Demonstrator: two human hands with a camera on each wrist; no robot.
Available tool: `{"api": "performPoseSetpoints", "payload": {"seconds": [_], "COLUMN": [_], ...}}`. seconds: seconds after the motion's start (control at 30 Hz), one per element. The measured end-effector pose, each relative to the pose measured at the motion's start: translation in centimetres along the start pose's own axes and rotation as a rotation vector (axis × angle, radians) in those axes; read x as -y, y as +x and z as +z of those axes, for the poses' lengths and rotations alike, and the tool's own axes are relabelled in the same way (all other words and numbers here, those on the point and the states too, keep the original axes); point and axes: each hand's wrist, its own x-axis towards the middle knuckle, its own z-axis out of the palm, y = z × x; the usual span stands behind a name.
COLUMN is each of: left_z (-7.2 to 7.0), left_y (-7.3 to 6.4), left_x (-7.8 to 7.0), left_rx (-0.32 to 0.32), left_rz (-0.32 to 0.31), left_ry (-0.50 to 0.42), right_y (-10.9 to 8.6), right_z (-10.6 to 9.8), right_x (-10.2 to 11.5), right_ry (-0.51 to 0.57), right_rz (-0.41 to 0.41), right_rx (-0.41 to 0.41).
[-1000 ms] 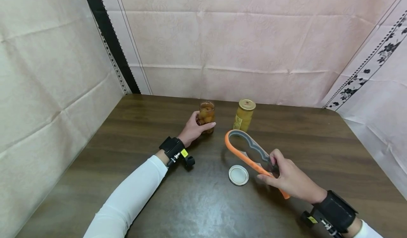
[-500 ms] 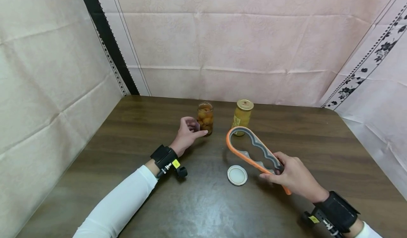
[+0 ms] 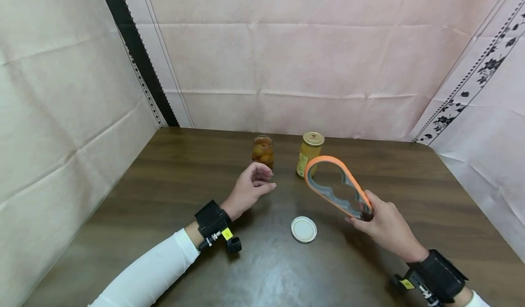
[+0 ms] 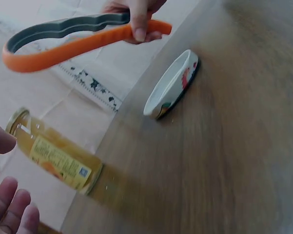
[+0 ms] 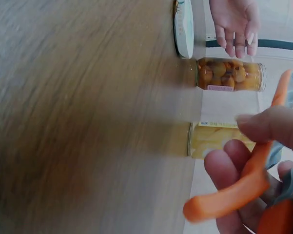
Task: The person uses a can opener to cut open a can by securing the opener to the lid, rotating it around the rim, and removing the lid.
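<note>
Likely leaving loop [image 3: 326,159] clear, right hand [image 3: 388,227] grips jar opener [image 3: 335,200] near ends; left hand [image 3: 249,188] empty, fingers relaxed, near uncapped jar [image 3: 262,153].

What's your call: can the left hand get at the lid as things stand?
Probably yes: the left hand looks empty, the lid lies on the table, and nothing stands between them; the orange tool is held clear of both.

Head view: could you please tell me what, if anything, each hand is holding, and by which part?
The right hand holds the orange-and-grey tool by the end opposite its rounded bend; the left hand holds nothing.
</note>
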Motion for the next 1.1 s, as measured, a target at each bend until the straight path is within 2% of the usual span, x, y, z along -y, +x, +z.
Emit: {"api": "performPoseSetpoints", "payload": {"seconds": [0.27, 0.5, 0.67, 0.77, 0.9, 1.1], "left_z": [2.1, 3.9, 4.7, 5.1, 5.3, 5.9], "left_y": [1.0, 2.6, 3.9, 4.8, 5.9, 7.2], "left_x": [0.1, 0.4, 0.5, 0.8, 1.4, 1.3], "left_rx": [0.113, 0.159, 0.139, 0.120, 0.102, 0.082], "left_rz": [0.022, -0.025, -0.035, -0.028, -0.027, -0.024], "left_ry": [-0.005, -0.037, -0.013, 0.041, 0.095, 0.110], "right_y": [0.3, 0.4, 0.4, 0.4, 0.4, 0.2], "right_z": [-0.1, -0.3, -0.3, -0.4, -0.2, 0.2], "right_x": [-0.5, -0.9, -0.8, -0.7, -0.7, -0.6], "right_ry": [-0.070, -0.101, -0.180, -0.192, -0.192, -0.274], "right_rz": [-0.002, -0.028, -0.041, -0.017, -0.040, -0.096], "right_rx": [0.001, -0.065, -0.067, -0.006, 0.047, -0.023]}}
